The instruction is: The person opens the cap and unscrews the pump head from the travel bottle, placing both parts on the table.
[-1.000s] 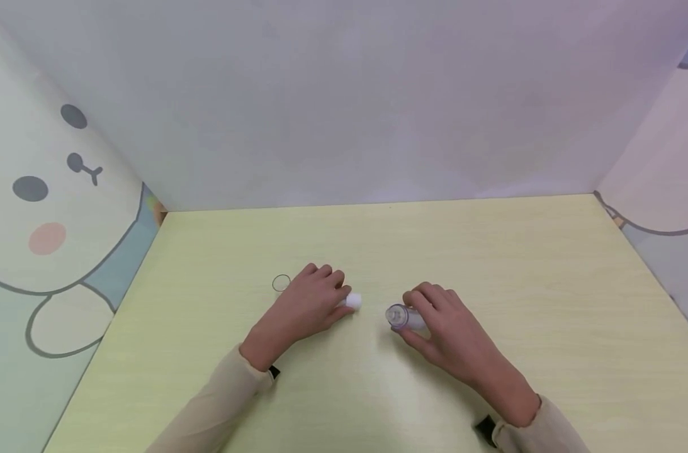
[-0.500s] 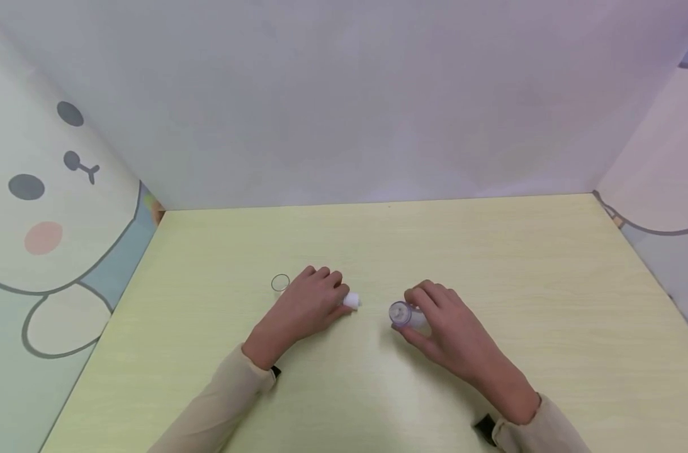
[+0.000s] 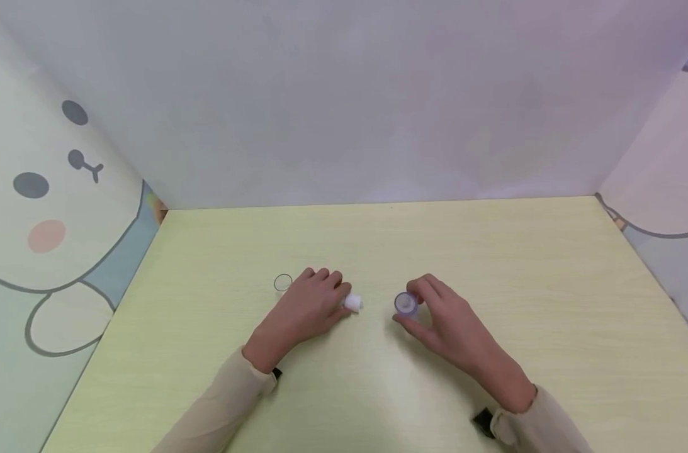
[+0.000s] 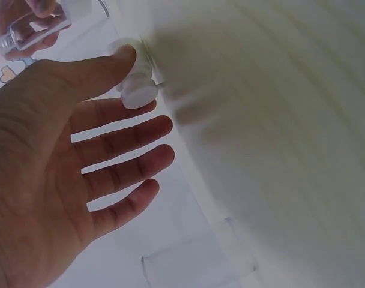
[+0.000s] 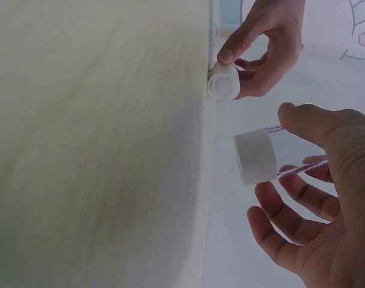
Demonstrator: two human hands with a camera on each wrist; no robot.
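My left hand (image 3: 306, 308) pinches a white pump top (image 3: 352, 303) between thumb and forefinger, low over the table; its other fingers are spread in the left wrist view. A small nozzle pokes out of the pump top's side. To the right, my right hand (image 3: 454, 324) grips a clear bottle (image 3: 406, 304) by its sides, the round mouth turned up toward the head camera. The bottle's white base (image 5: 256, 158) faces the tabletop and stands apart from it in the right wrist view. Beside my left hand is a clear cylindrical cap (image 4: 188, 264), seen from above as a thin ring.
A pale wood-look tabletop (image 3: 344, 402) lies under both hands. Behind it rises a plain grey-white wall (image 3: 344, 113). Side panels carry cartoon prints, among them a white animal face (image 3: 55, 207) on the left.
My right hand has turned the bottle from leaning left to more upright, shifting slightly right and away from me. My left hand stays nearly in place, the pump top turned a little in its fingers.
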